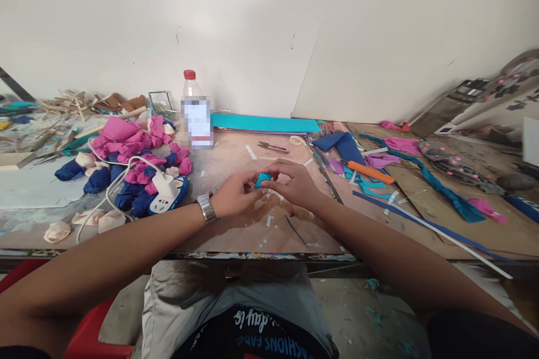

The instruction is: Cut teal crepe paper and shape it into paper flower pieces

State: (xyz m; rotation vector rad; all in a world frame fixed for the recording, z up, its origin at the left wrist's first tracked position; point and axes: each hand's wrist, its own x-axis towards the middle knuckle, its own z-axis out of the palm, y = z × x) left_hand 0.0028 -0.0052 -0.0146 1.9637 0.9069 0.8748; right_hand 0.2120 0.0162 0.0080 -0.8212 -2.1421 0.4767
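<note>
Both hands meet over the middle of the worn wooden table (236,230). My left hand (234,193), with a metal watch on its wrist, and my right hand (295,182) pinch a small rolled piece of teal fabric (261,179) between their fingertips. The roll is held just above the table top, mostly hidden by my fingers. Small white scraps lie under my hands.
A heap of pink and blue fabric roses (135,162) and a white power strip (166,193) lie at left. A plastic bottle (194,115), a teal sheet (265,123), small scissors (273,147), an orange cutter (370,172) and fabric strips (438,188) are around.
</note>
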